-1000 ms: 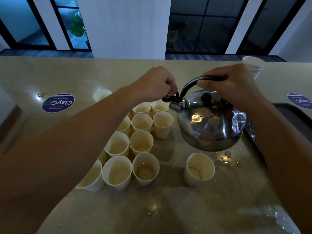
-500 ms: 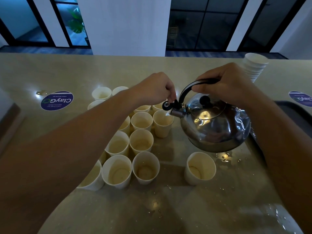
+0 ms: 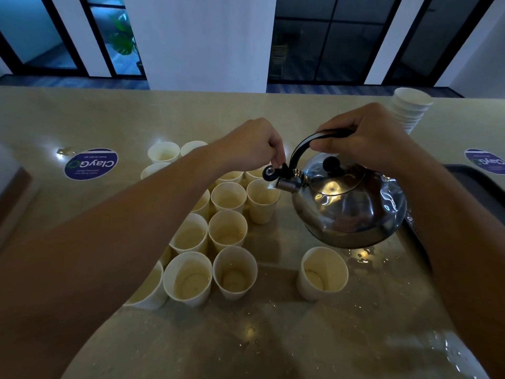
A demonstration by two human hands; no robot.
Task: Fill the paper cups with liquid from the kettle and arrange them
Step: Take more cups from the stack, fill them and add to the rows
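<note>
A beige stone-look countertop (image 3: 136,119) runs across the view, its near right part wet with scattered droplets and puddles (image 3: 363,254). A round purple "ClayGo" sticker (image 3: 91,163) lies flat on it at the left, with a small crumpled scrap (image 3: 65,151) just beside it, and a second such sticker (image 3: 487,161) lies at the far right, next to a dark tray (image 3: 475,187) at the right edge. Beyond the counter stands a white pillar (image 3: 202,42) between dark-framed glass panels (image 3: 328,39), with a green leafy potted plant (image 3: 124,39) behind the left glass.
</note>
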